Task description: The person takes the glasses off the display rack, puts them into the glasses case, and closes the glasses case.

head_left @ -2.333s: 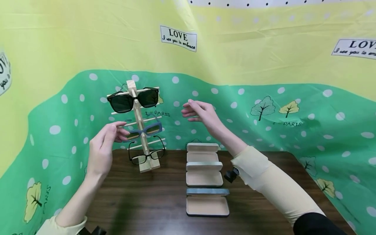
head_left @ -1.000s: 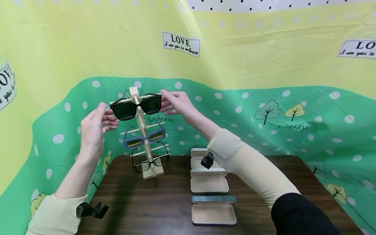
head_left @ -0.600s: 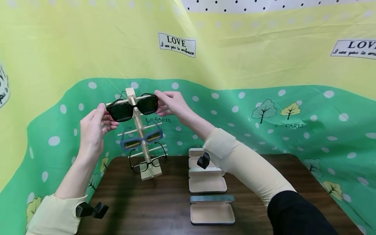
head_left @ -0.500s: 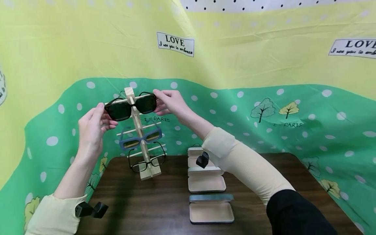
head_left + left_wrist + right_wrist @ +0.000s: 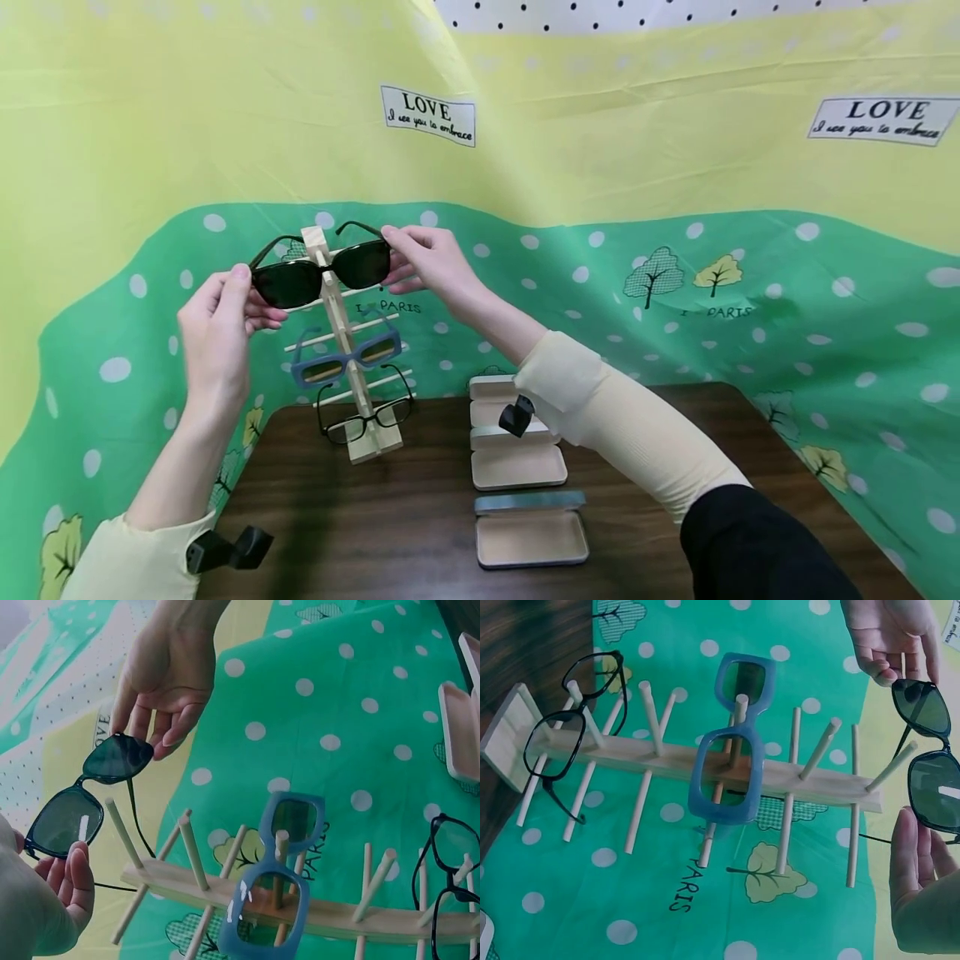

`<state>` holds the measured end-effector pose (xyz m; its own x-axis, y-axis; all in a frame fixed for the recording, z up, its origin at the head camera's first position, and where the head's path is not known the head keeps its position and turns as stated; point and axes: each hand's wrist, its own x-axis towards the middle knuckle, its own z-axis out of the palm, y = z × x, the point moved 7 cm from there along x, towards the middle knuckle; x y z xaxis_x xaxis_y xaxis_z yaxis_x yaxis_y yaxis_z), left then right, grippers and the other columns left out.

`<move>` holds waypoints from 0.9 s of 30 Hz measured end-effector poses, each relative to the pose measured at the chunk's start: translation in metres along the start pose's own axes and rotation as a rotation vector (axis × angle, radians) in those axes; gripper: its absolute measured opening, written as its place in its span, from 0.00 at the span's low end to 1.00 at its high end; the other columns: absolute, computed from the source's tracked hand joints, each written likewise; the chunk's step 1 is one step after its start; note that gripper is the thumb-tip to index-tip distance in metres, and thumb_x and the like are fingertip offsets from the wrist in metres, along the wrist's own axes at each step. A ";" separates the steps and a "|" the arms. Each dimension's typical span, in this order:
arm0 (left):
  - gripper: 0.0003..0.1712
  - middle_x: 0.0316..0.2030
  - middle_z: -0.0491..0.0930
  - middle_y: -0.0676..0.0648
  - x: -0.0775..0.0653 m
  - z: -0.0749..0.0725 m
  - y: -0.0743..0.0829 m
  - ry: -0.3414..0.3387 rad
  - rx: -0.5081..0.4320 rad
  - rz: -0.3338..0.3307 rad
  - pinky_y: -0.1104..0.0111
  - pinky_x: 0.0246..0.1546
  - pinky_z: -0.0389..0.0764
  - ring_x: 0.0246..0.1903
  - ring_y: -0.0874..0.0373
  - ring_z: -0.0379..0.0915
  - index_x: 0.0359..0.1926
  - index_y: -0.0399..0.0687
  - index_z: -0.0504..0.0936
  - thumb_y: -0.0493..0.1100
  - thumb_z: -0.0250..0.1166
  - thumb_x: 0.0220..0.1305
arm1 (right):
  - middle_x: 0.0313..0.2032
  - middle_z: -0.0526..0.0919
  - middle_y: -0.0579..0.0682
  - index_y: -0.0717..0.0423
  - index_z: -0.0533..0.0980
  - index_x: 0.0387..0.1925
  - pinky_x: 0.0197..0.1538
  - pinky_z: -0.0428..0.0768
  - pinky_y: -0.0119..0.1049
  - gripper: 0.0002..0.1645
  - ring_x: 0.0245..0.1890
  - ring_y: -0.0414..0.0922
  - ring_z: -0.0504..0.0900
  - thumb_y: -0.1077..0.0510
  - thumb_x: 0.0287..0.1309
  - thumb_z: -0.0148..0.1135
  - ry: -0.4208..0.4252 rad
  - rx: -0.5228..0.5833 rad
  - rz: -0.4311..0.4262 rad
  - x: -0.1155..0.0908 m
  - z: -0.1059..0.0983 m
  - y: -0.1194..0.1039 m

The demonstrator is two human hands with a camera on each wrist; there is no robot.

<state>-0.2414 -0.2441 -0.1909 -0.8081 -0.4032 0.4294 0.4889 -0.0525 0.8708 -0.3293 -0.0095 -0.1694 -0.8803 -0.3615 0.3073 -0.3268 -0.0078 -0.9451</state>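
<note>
Black sunglasses (image 5: 288, 285) with dark lenses are pinched at both ends of the frame, in front of the top of a wooden display stand (image 5: 339, 312). My left hand (image 5: 217, 333) holds the left hinge corner, thumb on top. The right hand (image 5: 433, 262) pinches the other corner between thumb and fingers. Both temples are unfolded and point back past the stand's head. In the left wrist view the sunglasses' lenses (image 5: 67, 821) stand off from the peg tips. Lower on the stand hang blue-framed sunglasses (image 5: 347, 358) and black-rimmed clear eyeglasses (image 5: 369, 421).
Three open glasses cases form a column on the dark wood table (image 5: 420, 517): a near case (image 5: 532, 537), a middle case (image 5: 519, 467) and a far case (image 5: 491, 400), partly behind the right sleeve. A printed green and yellow cloth (image 5: 570, 292) hangs behind.
Both hands have come up to the black sunglasses and taken hold of their ends. The sunglasses have been drawn forward off the top pegs, and more of their temples shows. The camera view has shifted slightly.
</note>
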 end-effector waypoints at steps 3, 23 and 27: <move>0.17 0.24 0.81 0.47 -0.007 0.003 0.006 0.000 0.024 0.047 0.74 0.28 0.84 0.21 0.58 0.82 0.33 0.39 0.80 0.49 0.62 0.75 | 0.36 0.85 0.54 0.59 0.82 0.45 0.48 0.88 0.51 0.20 0.46 0.64 0.87 0.46 0.76 0.55 -0.002 0.015 -0.021 -0.006 -0.003 -0.003; 0.18 0.34 0.83 0.58 -0.064 0.036 0.015 -0.020 0.331 0.273 0.76 0.39 0.82 0.30 0.63 0.82 0.47 0.43 0.84 0.51 0.55 0.79 | 0.47 0.87 0.58 0.61 0.80 0.55 0.49 0.89 0.46 0.19 0.47 0.56 0.89 0.51 0.77 0.55 0.030 0.066 -0.042 -0.065 -0.038 0.010; 0.19 0.39 0.83 0.56 -0.075 0.048 0.006 -0.083 0.320 0.269 0.76 0.40 0.84 0.33 0.63 0.83 0.50 0.39 0.83 0.49 0.55 0.79 | 0.50 0.86 0.59 0.63 0.80 0.56 0.51 0.88 0.46 0.20 0.46 0.49 0.90 0.52 0.77 0.55 0.052 0.053 -0.049 -0.084 -0.052 0.016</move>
<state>-0.1935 -0.1700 -0.2062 -0.6955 -0.2885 0.6581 0.5701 0.3359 0.7498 -0.2785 0.0696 -0.2045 -0.8808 -0.3101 0.3579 -0.3528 -0.0744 -0.9327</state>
